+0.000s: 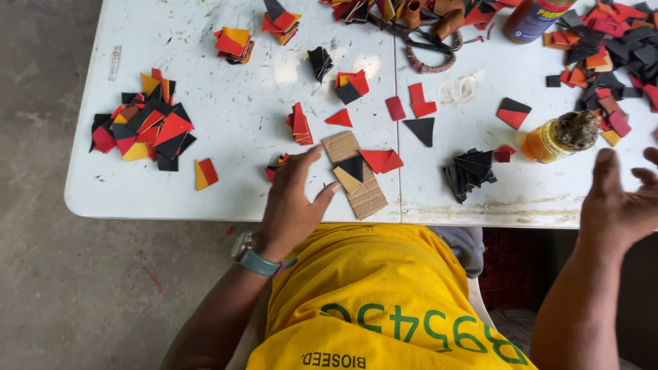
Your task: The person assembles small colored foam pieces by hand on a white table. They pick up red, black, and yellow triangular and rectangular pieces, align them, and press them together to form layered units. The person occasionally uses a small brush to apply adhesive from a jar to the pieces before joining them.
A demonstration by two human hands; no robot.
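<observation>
My left hand rests at the near edge of the white table, fingers spread and holding nothing. Its fingertips touch a strip of brown cardboard that carries a black and a tan triangle. Red triangles lie just right of the strip. My right hand hovers open at the table's right edge, below a small glass jar of orange liquid with a clumped top. A stack of black pieces lies between the two hands.
Piles of red, black, yellow and orange cut shapes sit at the left, the back and the far right. Scissors with wrapped handles and an orange bottle stand at the back. Grey floor lies left of the table.
</observation>
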